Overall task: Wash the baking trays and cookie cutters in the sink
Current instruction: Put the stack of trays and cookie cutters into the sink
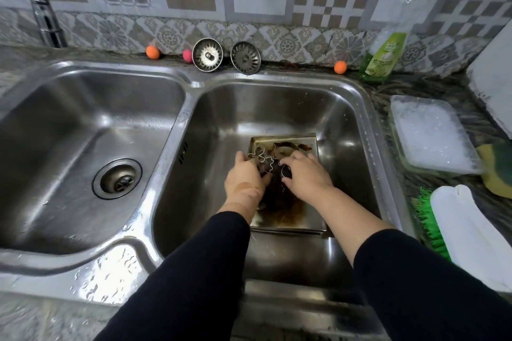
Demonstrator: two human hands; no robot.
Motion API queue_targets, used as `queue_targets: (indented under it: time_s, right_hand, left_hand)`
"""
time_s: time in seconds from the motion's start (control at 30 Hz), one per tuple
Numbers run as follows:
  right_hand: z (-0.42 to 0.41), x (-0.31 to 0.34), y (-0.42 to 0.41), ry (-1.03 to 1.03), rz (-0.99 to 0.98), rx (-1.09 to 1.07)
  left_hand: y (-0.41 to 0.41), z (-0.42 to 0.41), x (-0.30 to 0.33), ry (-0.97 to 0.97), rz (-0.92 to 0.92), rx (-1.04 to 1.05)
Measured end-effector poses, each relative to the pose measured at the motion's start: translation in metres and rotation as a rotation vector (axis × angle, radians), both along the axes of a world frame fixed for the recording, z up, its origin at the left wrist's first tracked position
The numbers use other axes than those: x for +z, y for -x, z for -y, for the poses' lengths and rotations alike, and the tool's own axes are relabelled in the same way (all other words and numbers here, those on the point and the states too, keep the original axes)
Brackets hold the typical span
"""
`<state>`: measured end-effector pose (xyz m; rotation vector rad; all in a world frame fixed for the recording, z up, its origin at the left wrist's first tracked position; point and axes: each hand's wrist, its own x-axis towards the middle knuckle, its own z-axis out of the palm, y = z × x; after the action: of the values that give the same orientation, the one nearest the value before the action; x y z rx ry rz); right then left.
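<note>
A square metal baking tray (307,217), stained dark brown, lies flat in the right sink basin (340,108). Several thin metal cookie cutters (263,160) rest on it near its far side. My left hand (245,178) lies on the tray's left part, with its fingers closed around a flower-shaped cutter. My right hand (306,176) sits beside it, and its fingers pinch a rounded cutter (285,171). Both hands hide the tray's middle.
The left basin (69,147) holds only its drain. Two strainer plugs (207,55) lean on the back wall. A green soap bottle (383,55), a foam-filled container (432,133), a yellow-green sponge (498,169) and a green brush (429,224) stand on the right counter.
</note>
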<state>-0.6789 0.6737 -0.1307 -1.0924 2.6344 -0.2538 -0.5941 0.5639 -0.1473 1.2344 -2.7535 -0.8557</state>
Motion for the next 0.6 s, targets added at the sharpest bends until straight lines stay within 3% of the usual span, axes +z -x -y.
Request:
queue_targets:
  time_s: [0.3, 0.47, 0.6]
  right_hand:
    - [0.093, 0.002, -0.007, 0.160, 0.304, 0.015]
    - [0.117, -0.016, -0.007, 0.220, 0.430, -0.074]
    - [0.108, -0.018, -0.008, 0.312, 0.364, -0.105]
  left_hand:
    - [-0.028, 0.063, -0.008, -0.008, 0.082, 0.238]
    - [-0.019, 0.068, -0.028, -0.104, 0.009, 0.259]
    - [-0.023, 0.065, -0.026, -0.052, 0.018, 0.150]
